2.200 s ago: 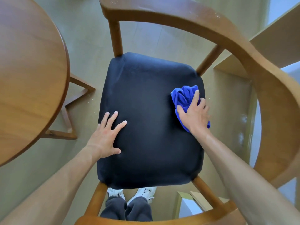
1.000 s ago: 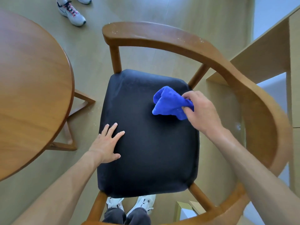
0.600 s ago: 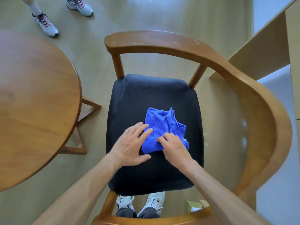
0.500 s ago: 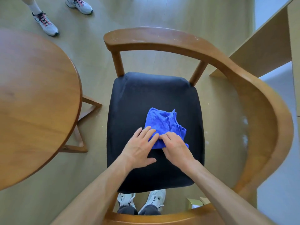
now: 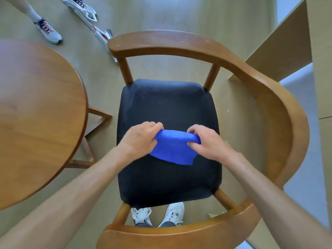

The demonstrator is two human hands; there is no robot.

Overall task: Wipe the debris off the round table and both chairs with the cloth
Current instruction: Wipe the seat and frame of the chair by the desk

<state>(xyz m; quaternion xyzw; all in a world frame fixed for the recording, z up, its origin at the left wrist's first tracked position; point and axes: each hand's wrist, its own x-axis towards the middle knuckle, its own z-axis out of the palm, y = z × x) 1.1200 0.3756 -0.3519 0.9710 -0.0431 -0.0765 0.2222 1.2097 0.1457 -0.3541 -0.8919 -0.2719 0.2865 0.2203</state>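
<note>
A blue cloth (image 5: 171,149) hangs stretched just above the black seat (image 5: 167,105) of a wooden armchair (image 5: 280,112). My left hand (image 5: 142,139) pinches its left top edge and my right hand (image 5: 206,141) pinches its right top edge. The cloth's lower edge droops toward the seat. Pale specks lie on the chair's curved back rail (image 5: 161,42). The round wooden table (image 5: 36,114) is at the left.
Another person's sneaker (image 5: 48,31) and a long white-and-red tool (image 5: 89,20) are on the floor at the back left. A light wooden cabinet (image 5: 291,38) stands at the right. My own white shoes (image 5: 158,215) show under the seat's front edge.
The cloth lay flat on the seat under both hands; now both hands have picked it up by its top edge and pulled it taut between them.
</note>
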